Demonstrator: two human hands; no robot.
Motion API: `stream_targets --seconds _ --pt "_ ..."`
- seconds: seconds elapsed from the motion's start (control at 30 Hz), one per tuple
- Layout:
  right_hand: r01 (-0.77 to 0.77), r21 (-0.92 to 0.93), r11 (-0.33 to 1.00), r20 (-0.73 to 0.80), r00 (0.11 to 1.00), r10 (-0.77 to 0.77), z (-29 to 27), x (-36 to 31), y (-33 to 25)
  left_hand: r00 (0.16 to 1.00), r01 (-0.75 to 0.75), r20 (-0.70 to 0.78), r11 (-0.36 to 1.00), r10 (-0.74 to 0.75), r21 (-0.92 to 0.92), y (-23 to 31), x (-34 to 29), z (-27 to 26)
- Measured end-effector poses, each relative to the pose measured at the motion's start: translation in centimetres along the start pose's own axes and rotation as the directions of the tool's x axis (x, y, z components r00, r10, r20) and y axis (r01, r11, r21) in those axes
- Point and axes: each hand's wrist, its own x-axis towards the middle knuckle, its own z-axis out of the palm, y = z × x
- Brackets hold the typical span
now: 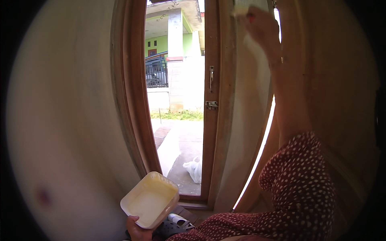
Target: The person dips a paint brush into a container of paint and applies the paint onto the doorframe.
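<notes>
My left hand grips a rectangular plastic tub by its near rim, thumb over the edge. The tub is whitish and tilted, with a pale cream layer on its bottom; whether that is liquid cannot be made out. My right hand is raised high at the upper right, closed around a pale yellowish sponge-like piece blurred at the top. It is close to the light-coloured wall strip beside the door frame. A spot of red shows on the fingers.
A narrow brown-framed glass pane stands ahead, with a handle and a metal latch on its right frame. Beyond it a white plastic bag lies on paving. A pale wall rises at left, a wooden door panel at right.
</notes>
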Motion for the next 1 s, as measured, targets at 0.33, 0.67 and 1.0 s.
stream_targets --seconds 0.33,0.67,1.0 --pt "-0.538 0.064 0.84 0.625 0.678 0.387 -11.7 -8.8 -10.9 0.996 0.076 0.041 0.997 -0.076 -0.015 3.1 -2.4 -2.0" --pt "-0.004 0.405 0.914 -0.126 0.99 0.06 -2.3 11.9 0.8 1.0 0.002 -0.006 1.0 -0.002 0.011 1.2 -2.4 -1.2" --pt "-0.275 -0.054 0.96 0.487 0.832 0.266 -8.5 7.8 -2.0 0.995 0.022 -0.093 0.998 -0.028 -0.06 0.0 -1.6 -3.1"
